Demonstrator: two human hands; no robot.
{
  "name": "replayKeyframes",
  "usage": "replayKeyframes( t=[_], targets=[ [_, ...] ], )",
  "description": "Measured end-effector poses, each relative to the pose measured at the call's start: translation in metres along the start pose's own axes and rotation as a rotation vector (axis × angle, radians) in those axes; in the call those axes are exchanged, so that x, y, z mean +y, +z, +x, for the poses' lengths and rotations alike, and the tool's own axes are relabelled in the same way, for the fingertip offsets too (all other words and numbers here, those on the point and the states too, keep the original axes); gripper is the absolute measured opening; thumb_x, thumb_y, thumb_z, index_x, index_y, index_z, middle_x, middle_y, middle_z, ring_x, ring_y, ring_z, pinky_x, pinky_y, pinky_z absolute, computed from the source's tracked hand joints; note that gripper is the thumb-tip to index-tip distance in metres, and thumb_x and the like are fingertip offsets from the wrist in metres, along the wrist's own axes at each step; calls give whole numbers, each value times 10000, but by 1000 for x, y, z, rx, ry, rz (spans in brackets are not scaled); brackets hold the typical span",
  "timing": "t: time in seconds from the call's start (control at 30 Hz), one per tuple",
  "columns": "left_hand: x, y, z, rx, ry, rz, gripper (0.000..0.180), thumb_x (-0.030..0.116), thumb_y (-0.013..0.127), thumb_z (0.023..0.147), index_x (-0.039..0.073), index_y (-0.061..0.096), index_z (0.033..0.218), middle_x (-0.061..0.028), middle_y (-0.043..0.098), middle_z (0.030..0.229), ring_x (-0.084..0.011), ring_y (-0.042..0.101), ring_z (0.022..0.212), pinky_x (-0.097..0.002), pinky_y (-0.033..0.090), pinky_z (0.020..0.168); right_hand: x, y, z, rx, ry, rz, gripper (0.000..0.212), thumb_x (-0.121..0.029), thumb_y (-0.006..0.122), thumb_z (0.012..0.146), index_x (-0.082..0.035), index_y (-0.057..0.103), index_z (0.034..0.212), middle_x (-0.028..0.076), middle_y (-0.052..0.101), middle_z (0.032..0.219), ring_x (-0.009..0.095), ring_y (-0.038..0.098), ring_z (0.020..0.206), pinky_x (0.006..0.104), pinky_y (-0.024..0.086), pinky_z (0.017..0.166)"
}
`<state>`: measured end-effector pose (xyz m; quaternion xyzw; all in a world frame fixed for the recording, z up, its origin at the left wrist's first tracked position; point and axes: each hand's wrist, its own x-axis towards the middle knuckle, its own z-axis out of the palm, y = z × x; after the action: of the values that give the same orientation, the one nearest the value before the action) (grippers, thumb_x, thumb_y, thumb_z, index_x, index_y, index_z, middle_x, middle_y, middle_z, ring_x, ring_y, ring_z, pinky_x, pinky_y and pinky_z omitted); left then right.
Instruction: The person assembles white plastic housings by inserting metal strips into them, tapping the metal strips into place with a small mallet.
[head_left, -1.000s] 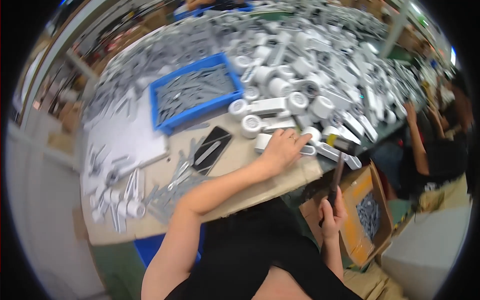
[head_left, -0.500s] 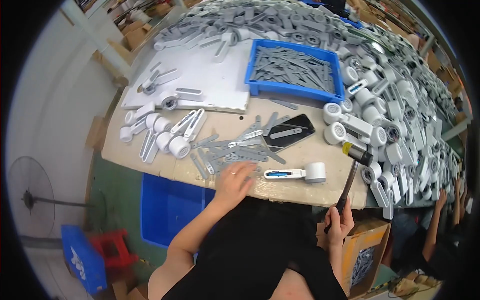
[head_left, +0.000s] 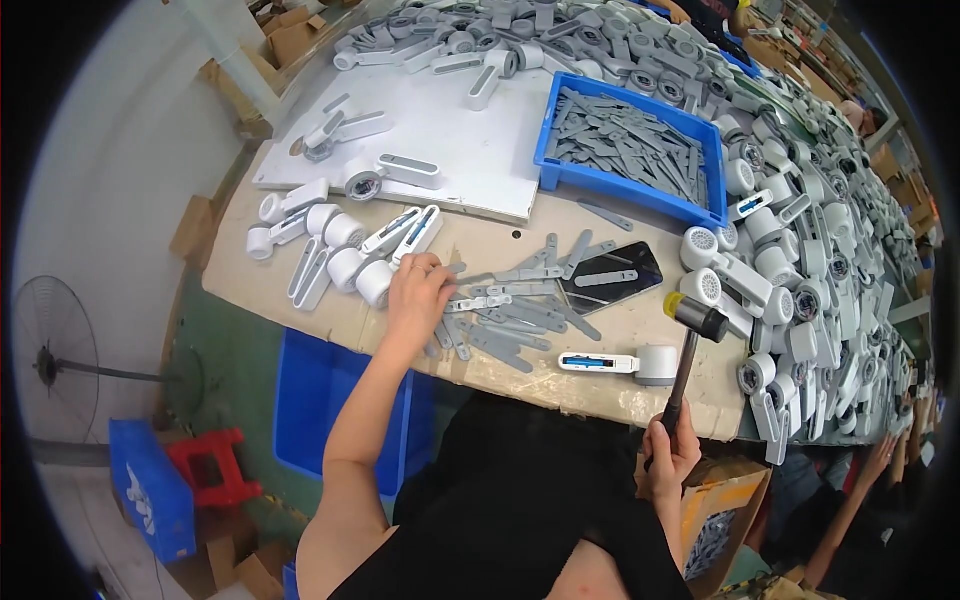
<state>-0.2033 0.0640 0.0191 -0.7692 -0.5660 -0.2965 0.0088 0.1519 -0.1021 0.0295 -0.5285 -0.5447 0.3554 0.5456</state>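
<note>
My left hand (head_left: pixel 418 300) is over the left part of the loose grey strips (head_left: pixel 500 335), beside a cluster of white handheld fan bodies (head_left: pixel 345 268). Its fingers are bent and slightly apart, and nothing shows held in them. My right hand (head_left: pixel 672 455) grips the dark handle of a mallet (head_left: pixel 683 375), its yellow-and-black head raised above the table's right side. Just left of the mallet, a single white fan body (head_left: pixel 655 365) lies on its side, its handle uncovered with a blue part inside. A dark phone (head_left: pixel 612 278) lies behind, with a grey strip on it.
A blue tray (head_left: pixel 632 190) of grey strips stands at the back beside a white board (head_left: pixel 420 125). Fan bodies are heaped along the back and right (head_left: pixel 800 250). Below the front edge are a blue bin (head_left: pixel 325 400) and a carton (head_left: pixel 730 500).
My left hand has moved left and away from me, from the strips' front edge toward the fan cluster. My right hand still holds the mallet raised. The whole view has shifted slightly.
</note>
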Motion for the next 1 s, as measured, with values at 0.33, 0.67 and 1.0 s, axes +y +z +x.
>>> replayKeyframes(
  t=[0.33, 0.67, 1.0],
  targets=[
    [21, -1, -8, 74, -446, -759, 99, -3, 689, 767, 26, 642, 849, -22, 557, 814, -89, 526, 708, -212, 439, 608, -3, -1, -2, -1, -14, -28, 510, 37, 501, 864, 22, 391, 1361, 43, 546, 765, 56, 437, 517, 185, 347, 453],
    [119, 23, -16, -222, -296, -951, 192, -8, 674, 795, 21, 661, 985, -38, 578, 886, -91, 581, 713, -225, 482, 595, -6, -7, -25, 71, 13, -31, 469, 20, 549, 842, 79, 446, 1296, 18, 539, 724, 55, 460, 553, 189, 368, 504],
    [143, 19, -16, -340, -288, -1439, 365, -50, 657, 792, -7, 577, 1145, -44, 598, 891, -91, 586, 752, -210, 499, 671, -10, -16, -49, 151, 107, 71, 473, 20, 537, 852, 68, 427, 1310, 8, 534, 712, 41, 446, 530, 183, 356, 473]
  ],
)
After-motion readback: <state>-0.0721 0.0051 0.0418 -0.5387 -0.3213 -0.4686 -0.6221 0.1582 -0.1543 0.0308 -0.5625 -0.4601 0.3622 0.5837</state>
